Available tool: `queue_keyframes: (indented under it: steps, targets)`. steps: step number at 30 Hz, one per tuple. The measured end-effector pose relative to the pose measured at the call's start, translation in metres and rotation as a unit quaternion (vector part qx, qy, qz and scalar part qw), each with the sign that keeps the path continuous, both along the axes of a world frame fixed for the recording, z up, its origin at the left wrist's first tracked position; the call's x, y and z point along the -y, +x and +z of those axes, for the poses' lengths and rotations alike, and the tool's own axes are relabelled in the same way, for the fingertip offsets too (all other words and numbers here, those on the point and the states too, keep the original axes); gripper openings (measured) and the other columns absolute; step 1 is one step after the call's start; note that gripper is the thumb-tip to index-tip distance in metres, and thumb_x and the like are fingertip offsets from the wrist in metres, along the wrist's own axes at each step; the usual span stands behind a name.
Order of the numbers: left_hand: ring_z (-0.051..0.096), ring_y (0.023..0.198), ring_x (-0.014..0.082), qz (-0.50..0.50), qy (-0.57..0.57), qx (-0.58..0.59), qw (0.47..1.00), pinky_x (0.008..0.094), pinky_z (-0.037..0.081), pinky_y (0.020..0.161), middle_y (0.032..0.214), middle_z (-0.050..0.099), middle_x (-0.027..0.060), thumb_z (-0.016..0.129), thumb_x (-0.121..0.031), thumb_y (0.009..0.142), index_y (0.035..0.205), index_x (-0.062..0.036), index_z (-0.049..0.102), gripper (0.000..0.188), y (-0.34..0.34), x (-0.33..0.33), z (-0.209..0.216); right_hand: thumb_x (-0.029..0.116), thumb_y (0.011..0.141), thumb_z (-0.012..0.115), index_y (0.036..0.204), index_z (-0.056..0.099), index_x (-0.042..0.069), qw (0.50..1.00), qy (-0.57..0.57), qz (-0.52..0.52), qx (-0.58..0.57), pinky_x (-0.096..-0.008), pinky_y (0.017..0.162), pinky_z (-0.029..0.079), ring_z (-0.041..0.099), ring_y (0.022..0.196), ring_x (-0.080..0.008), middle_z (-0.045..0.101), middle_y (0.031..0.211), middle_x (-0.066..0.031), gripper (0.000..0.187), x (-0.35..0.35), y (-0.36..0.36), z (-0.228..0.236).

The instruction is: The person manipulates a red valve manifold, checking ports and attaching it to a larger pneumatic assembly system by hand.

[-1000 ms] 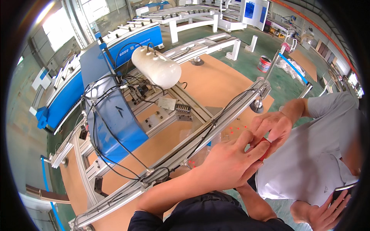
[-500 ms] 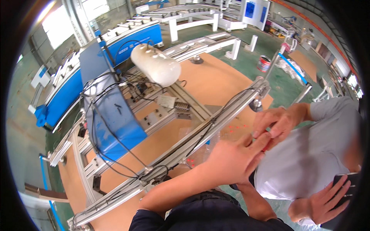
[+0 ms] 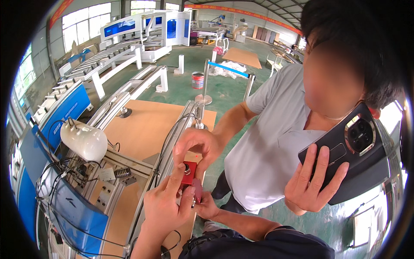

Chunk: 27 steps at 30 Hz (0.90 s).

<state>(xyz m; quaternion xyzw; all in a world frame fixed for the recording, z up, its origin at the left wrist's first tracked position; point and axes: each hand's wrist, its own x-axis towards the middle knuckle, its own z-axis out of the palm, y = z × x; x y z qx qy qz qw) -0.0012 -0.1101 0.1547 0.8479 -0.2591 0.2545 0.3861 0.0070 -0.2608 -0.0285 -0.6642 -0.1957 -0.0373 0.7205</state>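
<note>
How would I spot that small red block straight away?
From the white tank, look right to where the wearer's left hand nears a co-worker's hand. The red block is between them. It is brighter than the maroon piece below and bears a round fitting.

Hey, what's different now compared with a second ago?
The view has swung up and rightward, toward the co-worker, whose phone has come up higher. The red block, mostly hidden before, shows more clearly. The left hand and right hand stay close to it; the white tank lies where it did.
</note>
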Motion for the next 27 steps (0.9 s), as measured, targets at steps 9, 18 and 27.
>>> queue_keyframes:
  steps: [9,18,27]
  targets:
    - [0.067,0.064,0.0232,-0.016,0.037,-0.038,0.998,0.0292,0.053,0.057,0.088,0.066,0.0140,0.067,-0.011,0.077,0.114,0.0038,0.055,0.041,-0.007,-0.008,0.008,0.011,0.080,0.059,0.087,0.059,0.003,0.999,0.026,-0.008,0.017,-0.0252,0.061,0.043,0.048,0.072,-0.0048,0.056,0.075,0.0027,0.011,-0.010,-0.004,-0.007]
    - [0.066,0.060,0.0195,-0.061,0.019,-0.036,0.997,0.0272,0.053,0.055,0.081,0.066,0.0122,0.070,-0.012,0.074,0.112,0.0016,0.055,0.043,-0.008,-0.006,0.007,0.011,0.082,0.060,0.094,0.061,0.000,0.997,0.082,0.014,-0.004,-0.0248,0.067,0.045,0.052,0.078,-0.0061,0.061,0.086,0.0010,0.016,-0.012,-0.008,0.010]
    - [0.059,0.050,0.0212,-0.051,-0.021,-0.013,0.998,0.0282,0.046,0.047,0.073,0.063,0.0085,0.070,-0.019,0.073,0.116,0.0017,0.054,0.051,-0.009,-0.006,-0.002,0.018,0.086,0.064,0.106,0.059,0.000,0.988,0.136,0.070,-0.025,-0.0277,0.078,0.047,0.058,0.088,-0.0115,0.063,0.100,-0.0047,0.028,-0.012,-0.009,0.017]
